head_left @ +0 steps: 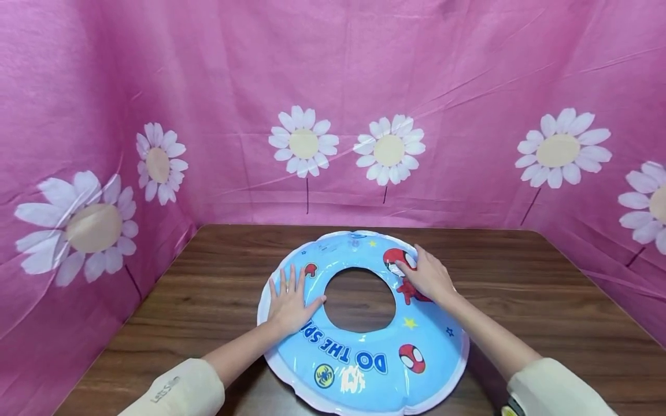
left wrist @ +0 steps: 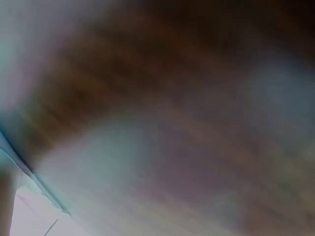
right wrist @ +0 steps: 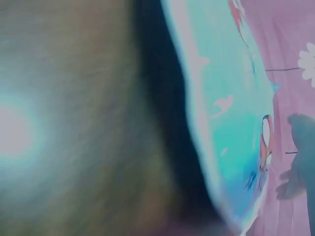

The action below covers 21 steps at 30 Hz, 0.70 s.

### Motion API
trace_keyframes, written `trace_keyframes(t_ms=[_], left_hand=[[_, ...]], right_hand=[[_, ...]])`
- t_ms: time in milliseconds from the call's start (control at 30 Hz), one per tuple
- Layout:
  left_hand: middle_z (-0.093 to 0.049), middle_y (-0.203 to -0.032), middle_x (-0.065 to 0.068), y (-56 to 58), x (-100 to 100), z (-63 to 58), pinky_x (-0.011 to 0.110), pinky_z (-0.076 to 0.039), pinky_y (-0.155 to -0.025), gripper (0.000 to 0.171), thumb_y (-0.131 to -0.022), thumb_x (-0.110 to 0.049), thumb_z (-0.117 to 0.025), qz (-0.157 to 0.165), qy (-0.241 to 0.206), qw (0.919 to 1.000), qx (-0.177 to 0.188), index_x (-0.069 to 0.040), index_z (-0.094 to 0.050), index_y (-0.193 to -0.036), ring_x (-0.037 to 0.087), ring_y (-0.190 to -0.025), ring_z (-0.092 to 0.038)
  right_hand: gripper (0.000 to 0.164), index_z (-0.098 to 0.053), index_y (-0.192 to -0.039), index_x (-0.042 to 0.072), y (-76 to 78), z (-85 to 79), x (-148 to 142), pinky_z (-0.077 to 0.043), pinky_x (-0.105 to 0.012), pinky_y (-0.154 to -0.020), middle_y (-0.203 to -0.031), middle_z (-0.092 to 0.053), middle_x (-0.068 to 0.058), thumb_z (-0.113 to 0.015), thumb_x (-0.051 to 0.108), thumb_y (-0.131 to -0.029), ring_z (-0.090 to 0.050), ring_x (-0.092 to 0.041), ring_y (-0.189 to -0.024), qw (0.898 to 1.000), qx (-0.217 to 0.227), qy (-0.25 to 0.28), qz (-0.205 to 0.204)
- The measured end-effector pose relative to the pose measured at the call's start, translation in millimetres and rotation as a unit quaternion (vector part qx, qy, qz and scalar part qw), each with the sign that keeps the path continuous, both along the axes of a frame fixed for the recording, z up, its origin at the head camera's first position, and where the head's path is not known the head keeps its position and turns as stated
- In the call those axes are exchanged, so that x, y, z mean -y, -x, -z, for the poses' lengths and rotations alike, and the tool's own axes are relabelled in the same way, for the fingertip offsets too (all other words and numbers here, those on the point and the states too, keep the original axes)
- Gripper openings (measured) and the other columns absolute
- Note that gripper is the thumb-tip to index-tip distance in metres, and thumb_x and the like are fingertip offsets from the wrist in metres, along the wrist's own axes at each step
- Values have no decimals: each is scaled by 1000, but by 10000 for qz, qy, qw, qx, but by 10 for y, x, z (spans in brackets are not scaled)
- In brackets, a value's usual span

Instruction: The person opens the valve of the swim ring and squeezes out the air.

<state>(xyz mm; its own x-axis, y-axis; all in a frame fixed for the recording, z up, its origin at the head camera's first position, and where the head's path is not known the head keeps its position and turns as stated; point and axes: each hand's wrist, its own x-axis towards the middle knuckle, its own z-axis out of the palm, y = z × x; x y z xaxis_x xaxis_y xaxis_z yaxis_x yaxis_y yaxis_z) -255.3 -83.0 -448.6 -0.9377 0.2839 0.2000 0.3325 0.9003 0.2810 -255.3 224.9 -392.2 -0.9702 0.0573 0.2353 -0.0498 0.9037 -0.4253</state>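
Observation:
A light blue inflatable swim ring (head_left: 437,364) lies on the wooden table, printed with red masked figures, stars and upside-down lettering. My left hand (head_left: 290,312) rests on its left side, fingers spread and straight, thumb toward the central hole. On the upper right of the ring lies my right hand (head_left: 430,277), its thumb across the red printed figure and its fingers along the outer edge. Seen from the side in the right wrist view, the ring (right wrist: 221,113) has a puffed wall, with a hand (right wrist: 298,162) beyond it. Blur covers most of the left wrist view.
The brown wooden table (head_left: 182,323) extends on all sides of the ring. Pink fabric (head_left: 338,63) with large white daisies hangs around its back and sides. Pale sleeves (head_left: 182,390) cover my arms up to the forearms.

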Motion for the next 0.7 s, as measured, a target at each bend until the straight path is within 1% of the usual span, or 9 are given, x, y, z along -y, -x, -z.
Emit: trace_keyframes(t_ms=[100, 200, 333, 400, 467, 533, 600, 633, 700], left_hand=[[-9, -150, 20, -11, -17, -2, 57, 5, -103, 88, -87, -64, -40, -16, 20, 10000, -3, -3, -18, -146, 40, -135, -1], [-11, -150, 20, -22, -49, -6, 57, 4, -103, 87, -87, -63, -40, 9, -21, 10000, -43, -3, -19, -146, 40, -135, -2], [-10, -150, 21, -40, -92, -9, 58, 4, -103, 86, -88, -62, -38, 121, -61, 9999, -28, -3, -19, -146, 40, -135, -1], [-9, -150, 20, -44, -95, -17, 58, 4, -103, 85, -89, -62, -37, 139, -72, 9999, -15, -3, -18, -146, 40, -135, 0], [-10, -150, 20, -42, -80, -36, 57, 4, -103, 83, -90, -62, -35, 144, -148, 9998, -2, -3, -18, -146, 40, -135, 0], [-10, -150, 20, -32, -45, -61, 56, 5, -103, 81, -91, -59, -35, 145, -426, 9990, 74, -2, -18, -146, 39, -135, 0], [-11, -149, 22, -22, 0, -98, 54, 5, -104, 77, -93, -54, -36, 109, -964, 9950, 224, 1, -20, -145, 38, -135, -1], [-13, -148, 23, -15, 26, -118, 53, 4, -105, 74, -95, -50, -37, 59, -1320, 9907, 319, 3, -21, -144, 38, -135, -3], [-18, -146, 25, 6, 76, -170, 51, -2, -106, 68, -96, -42, -41, -211, -1985, 9789, 431, 7, -25, -141, 39, -134, -11]], right_hand=[[80, -30, -138, -8, 207, 52, 37, -22, -59, -99, -135, -35, -30, -56, 48, -87, -31, -45, -124, 9983, -409, -89, -411], [82, -29, -140, -4, 366, 210, 29, -18, -58, -101, -139, -31, -28, -56, 52, -86, -27, -44, -127, 9954, -680, -68, -670], [80, -25, -145, 5, 425, 441, -36, -11, -57, -103, -145, -23, -25, -52, 53, -87, -19, -46, -130, 9965, -472, -196, -667], [78, -25, -146, 9, 431, 504, -48, -8, -57, -104, -146, -20, -24, -50, 54, -88, -15, -47, -131, 9965, -385, -298, -679], [76, -25, -146, 13, 444, 525, -39, -7, -57, -104, -148, -18, -22, -48, 56, -88, -13, -47, -131, 9958, -377, -416, -719], [75, -26, -146, 14, 465, 528, -20, -6, -56, -104, -148, -19, -21, -46, 57, -88, -13, -46, -131, 9951, -418, -493, -749], [75, -25, -146, 15, 481, 526, 7, -6, -56, -104, -148, -19, -20, -44, 59, -89, -12, -46, -131, 9945, -374, -586, -789], [75, -25, -147, 15, 487, 527, 20, -6, -56, -104, -148, -19, -20, -43, 59, -89, -12, -46, -132, 9944, -330, -605, -805], [75, -24, -147, 14, 493, 535, 41, -6, -55, -105, -148, -18, -20, -43, 58, -89, -12, -46, -132, 9942, -250, -627, -833]])
